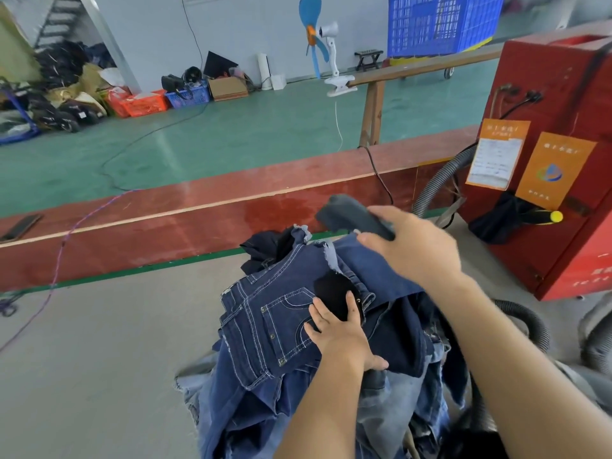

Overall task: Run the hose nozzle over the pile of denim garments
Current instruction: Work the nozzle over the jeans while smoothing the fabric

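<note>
A pile of denim garments [265, 326] lies on the grey table [99, 359], dark blue jeans on top with white stitching, paler pieces beneath. My right hand [410, 246] grips the dark grey hose nozzle [347, 215], holding it just above the far edge of the pile, its flat mouth pointing up and left. My left hand [337, 329] presses flat on the jeans near a pocket and the waistband, fingers straight. The hose behind the nozzle is hidden by my right hand and forearm.
A red machine box [546, 160] with orange labels stands at the right, with grey ribbed hoses [437, 183] beside it. A red wooden rail [231, 207] borders the table's far side, a phone [20, 228] lying on it. Beyond are green floor, crates and a clip fan [331, 58].
</note>
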`<state>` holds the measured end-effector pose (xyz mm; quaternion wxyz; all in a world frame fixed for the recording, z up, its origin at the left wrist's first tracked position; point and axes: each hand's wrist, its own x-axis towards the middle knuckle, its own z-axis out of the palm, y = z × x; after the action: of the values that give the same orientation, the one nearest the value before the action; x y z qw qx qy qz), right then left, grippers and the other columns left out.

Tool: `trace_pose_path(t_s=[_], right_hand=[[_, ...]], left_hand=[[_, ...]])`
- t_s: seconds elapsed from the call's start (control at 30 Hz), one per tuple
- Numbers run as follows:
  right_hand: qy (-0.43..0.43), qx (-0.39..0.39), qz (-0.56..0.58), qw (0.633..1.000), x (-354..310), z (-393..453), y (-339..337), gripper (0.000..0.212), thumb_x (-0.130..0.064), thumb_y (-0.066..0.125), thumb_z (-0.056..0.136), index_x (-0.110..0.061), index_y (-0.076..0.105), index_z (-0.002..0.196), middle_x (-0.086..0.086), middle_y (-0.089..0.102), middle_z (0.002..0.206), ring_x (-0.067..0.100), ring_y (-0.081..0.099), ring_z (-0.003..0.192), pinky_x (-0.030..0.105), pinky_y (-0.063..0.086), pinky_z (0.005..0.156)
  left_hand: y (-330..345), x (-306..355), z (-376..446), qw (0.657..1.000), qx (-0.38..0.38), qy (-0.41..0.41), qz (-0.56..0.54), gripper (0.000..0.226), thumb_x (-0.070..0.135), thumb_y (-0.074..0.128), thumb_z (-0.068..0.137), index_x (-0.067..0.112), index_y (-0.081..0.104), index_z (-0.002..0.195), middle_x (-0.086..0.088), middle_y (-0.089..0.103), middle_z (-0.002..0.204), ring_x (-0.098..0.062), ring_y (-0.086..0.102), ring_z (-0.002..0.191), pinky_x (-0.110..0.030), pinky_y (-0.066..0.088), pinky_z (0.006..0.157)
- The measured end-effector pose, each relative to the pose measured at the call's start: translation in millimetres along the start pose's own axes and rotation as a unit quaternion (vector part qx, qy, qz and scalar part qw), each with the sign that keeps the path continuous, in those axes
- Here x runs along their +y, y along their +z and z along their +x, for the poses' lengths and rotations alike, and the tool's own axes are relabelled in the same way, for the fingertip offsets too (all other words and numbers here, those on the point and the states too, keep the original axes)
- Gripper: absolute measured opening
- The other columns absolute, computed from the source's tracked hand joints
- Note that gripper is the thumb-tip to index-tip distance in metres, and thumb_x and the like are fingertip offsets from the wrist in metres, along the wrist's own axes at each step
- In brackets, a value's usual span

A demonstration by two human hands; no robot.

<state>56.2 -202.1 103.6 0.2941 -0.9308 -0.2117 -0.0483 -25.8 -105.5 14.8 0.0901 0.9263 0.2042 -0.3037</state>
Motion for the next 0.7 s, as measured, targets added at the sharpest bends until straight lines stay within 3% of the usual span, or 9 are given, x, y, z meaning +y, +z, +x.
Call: trace_pose_path(t_s=[0.13, 0.2, 0.3, 0.37, 0.47, 0.57, 0.7], right_hand=[[-0.002, 0.006, 0.034, 0.999, 6, -1, -24, 0.047, -0.062, 0.06, 0.082, -0.047, 0.05, 0.125, -0.018, 0.065, 0.099, 0.011, 0.058, 0.066, 0.029, 0.048, 0.067], [-0.028, -0.047, -0.01, 0.998, 5, -5, -23, 0.047, -0.065, 0.06, 0.08, -0.051, 0.05, 0.124, -0.024, 0.062, 0.107, 0.009, 0.061, 0.076, 0.031, 0.049, 0.073], [-0.051, -0.148, -0.103, 0.982, -1, -9, -12, 0.05, -0.064, 0.059, 0.082, -0.051, 0.048, 0.129, -0.018, 0.06, 0.123, 0.016, 0.061, 0.106, 0.034, 0.049, 0.082], [-0.07, -0.181, -0.184, 0.964, -6, -9, 1, 0.046, -0.06, 0.054, 0.087, -0.045, 0.048, 0.13, -0.011, 0.063, 0.117, 0.018, 0.061, 0.102, 0.033, 0.047, 0.073], [-0.104, -0.153, -0.227, 0.956, -17, -11, 28, 0.042, -0.053, 0.05, 0.093, -0.036, 0.046, 0.132, -0.005, 0.065, 0.111, 0.02, 0.063, 0.096, 0.03, 0.043, 0.06], [-0.1, -0.134, -0.174, 0.97, -24, -12, 45, 0.039, -0.048, 0.049, 0.095, -0.034, 0.048, 0.131, -0.003, 0.066, 0.111, 0.021, 0.064, 0.092, 0.031, 0.045, 0.061], [-0.076, -0.082, -0.034, 0.993, -24, -8, 22, 0.046, -0.055, 0.054, 0.09, -0.041, 0.046, 0.134, -0.011, 0.065, 0.114, 0.017, 0.063, 0.095, 0.027, 0.039, 0.064]], left_hand=[[1, 2, 0, 1.0, -0.001, -0.002, -0.003, 0.128, 0.057, 0.071, 0.078, 0.025, -0.034, 0.144, -0.032, -0.034, 0.147, -0.044, -0.026, 0.141, -0.057, -0.002, 0.117], [1, 3, 0, 1.0, 0.001, -0.005, -0.002, 0.128, 0.056, 0.071, 0.078, 0.025, -0.035, 0.144, -0.033, -0.034, 0.147, -0.044, -0.026, 0.141, -0.057, -0.002, 0.116], [0, 2, 0, 1.0, -0.001, -0.003, 0.001, 0.127, 0.055, 0.071, 0.079, 0.024, -0.034, 0.144, -0.033, -0.034, 0.146, -0.045, -0.026, 0.141, -0.058, -0.001, 0.116], [-1, 2, -1, 1.0, -0.002, -0.001, 0.001, 0.126, 0.053, 0.071, 0.08, 0.024, -0.032, 0.145, -0.033, -0.033, 0.147, -0.044, -0.026, 0.141, -0.057, -0.001, 0.117], [-1, 1, -1, 1.0, 0.002, 0.002, 0.005, 0.121, 0.051, 0.071, 0.081, 0.026, -0.026, 0.149, -0.033, -0.032, 0.148, -0.044, -0.025, 0.141, -0.057, 0.0, 0.117], [-1, 1, -1, 1.0, 0.004, 0.003, 0.008, 0.117, 0.051, 0.07, 0.081, 0.027, -0.02, 0.151, -0.033, -0.032, 0.148, -0.045, -0.025, 0.141, -0.057, 0.0, 0.117], [0, 1, -2, 1.0, 0.001, 0.004, -0.003, 0.123, 0.049, 0.071, 0.081, 0.025, -0.03, 0.147, -0.033, -0.033, 0.147, -0.045, -0.025, 0.141, -0.057, -0.001, 0.117]])
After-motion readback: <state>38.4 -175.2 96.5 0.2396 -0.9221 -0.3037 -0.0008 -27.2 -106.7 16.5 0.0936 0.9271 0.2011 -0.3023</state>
